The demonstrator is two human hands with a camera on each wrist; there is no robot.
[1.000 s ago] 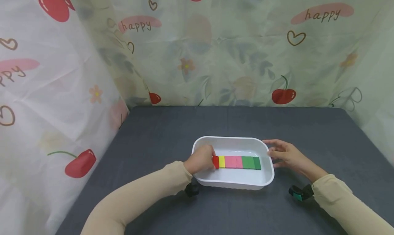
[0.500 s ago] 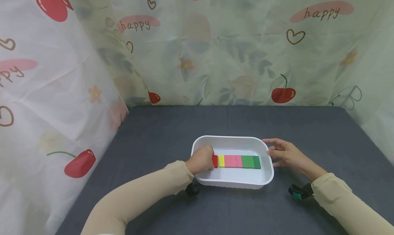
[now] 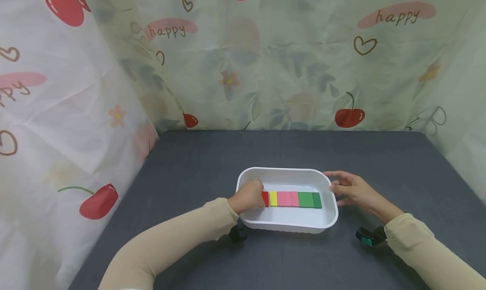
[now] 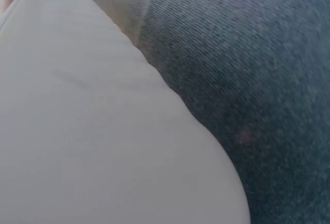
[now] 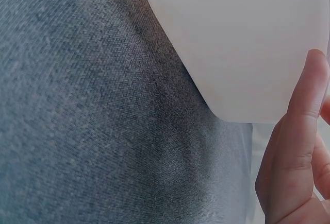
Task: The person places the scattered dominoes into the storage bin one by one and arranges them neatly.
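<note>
A white plastic tray stands on the dark table in the head view. Inside it runs a row of flat coloured blocks: a red block, a yellow block, pink blocks and green blocks. My left hand reaches over the tray's left side, its curled fingers pinching the red block, whose left part they hide. At the opposite end, my right hand touches the rim with fingers spread. In the right wrist view the thumb lies straight against the tray wall.
A dark grey cloth-covered table lies under the tray. Patterned curtains rise at the back and both sides. Black wrist devices sit under both cuffs. The tray wall fills much of the left wrist view.
A thin white gap shows between the red and yellow blocks, which touched a second ago. My left hand has barely shifted. The right hand and tray stay in place.
</note>
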